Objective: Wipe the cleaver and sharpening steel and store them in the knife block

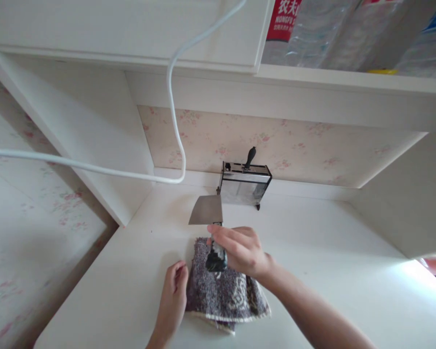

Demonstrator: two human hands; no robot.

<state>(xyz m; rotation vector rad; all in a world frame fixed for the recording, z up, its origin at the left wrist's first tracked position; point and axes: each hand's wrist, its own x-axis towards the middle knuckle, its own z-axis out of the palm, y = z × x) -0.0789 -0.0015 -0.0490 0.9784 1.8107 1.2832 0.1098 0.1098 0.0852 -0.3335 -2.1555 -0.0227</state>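
Right hand [241,248] clamping the knife [214,216] by its handle above the cloth [218,293], blade [206,210] reaching past the cloth's far edge, left hand [176,280] curling beside its left edge, grip unclear, knife holder [242,190] standing beyond, tabletop [330,269] stretching rightward

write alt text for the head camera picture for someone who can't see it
A right hand holds a cleaver by its handle over a cloth on a white surface. The left hand is curled beside the cloth's left edge; a knife block stands behind, by the wall.
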